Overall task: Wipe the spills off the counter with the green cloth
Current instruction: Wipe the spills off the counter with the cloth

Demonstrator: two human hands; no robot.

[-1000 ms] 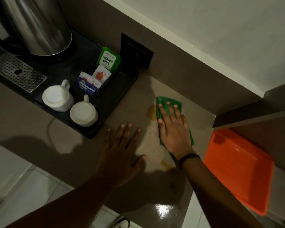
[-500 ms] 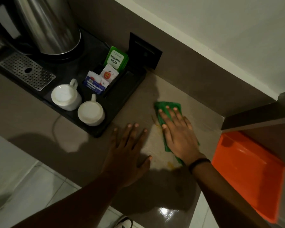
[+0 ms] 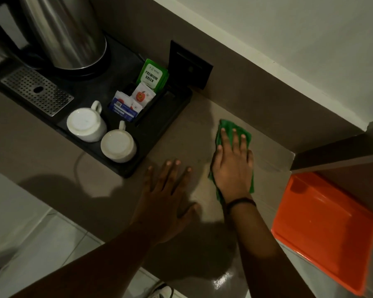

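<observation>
While the left hand [image 3: 167,198] lies flat with fingers spread on the counter [image 3: 52,160], the right hand [image 3: 233,166] presses the green cloth [image 3: 228,127] with extended fingers, right of the black tray [image 3: 151,147], near the far wall.

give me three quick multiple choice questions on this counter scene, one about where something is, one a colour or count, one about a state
1. Where is the green cloth?
A. under the right hand
B. in the black tray
C. on the orange tray

2. How many white cups stand in the black tray?
A. one
B. two
C. four

3. How do the cups stand?
A. on their sides
B. upright, filled
C. upside down

Answers:
1 A, the right hand's palm presses it flat on the counter.
2 B, two sit side by side.
3 C, their flat bases face up.
</observation>
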